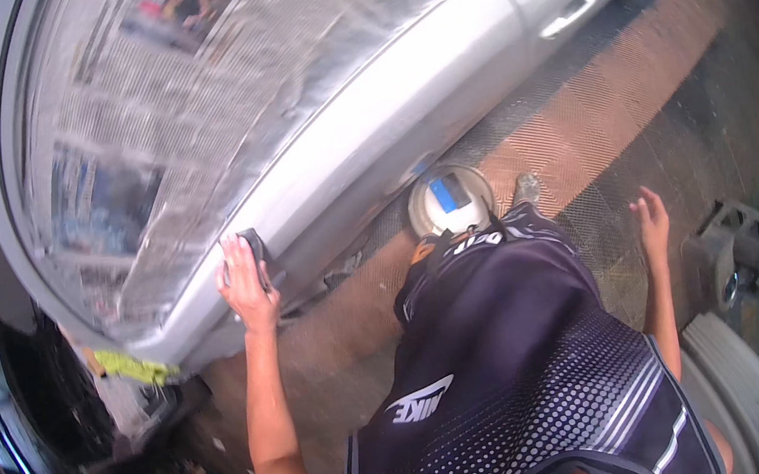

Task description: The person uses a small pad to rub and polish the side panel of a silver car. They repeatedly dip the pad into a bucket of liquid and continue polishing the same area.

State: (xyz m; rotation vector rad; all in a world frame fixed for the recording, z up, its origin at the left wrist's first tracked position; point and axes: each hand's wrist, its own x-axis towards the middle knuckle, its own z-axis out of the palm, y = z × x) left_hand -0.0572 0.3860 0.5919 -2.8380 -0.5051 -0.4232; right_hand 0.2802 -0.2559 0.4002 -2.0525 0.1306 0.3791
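Observation:
My left hand (248, 283) lies with its fingers stretched along the side of a silver car body (363, 130), just below the covered window. Beneath its palm and fingers a dark grey pad (252, 245), possibly sandpaper, is held against the panel; the hand hides part of it. Away from the car, my right hand (652, 216) hangs in the air on the right, fingers apart and holding nothing. Newspaper masking (231, 112) under clear plastic covers the car's glass.
By my feet stands a round white bucket (421, 215), with a blue and dark grey block (450, 193) at its top. Grey concrete blocks (733, 245) lie to the right. A yellow-green cloth (132, 365) is at the car's end. The floor has orange-brown and dark ribbed tiles (600, 123).

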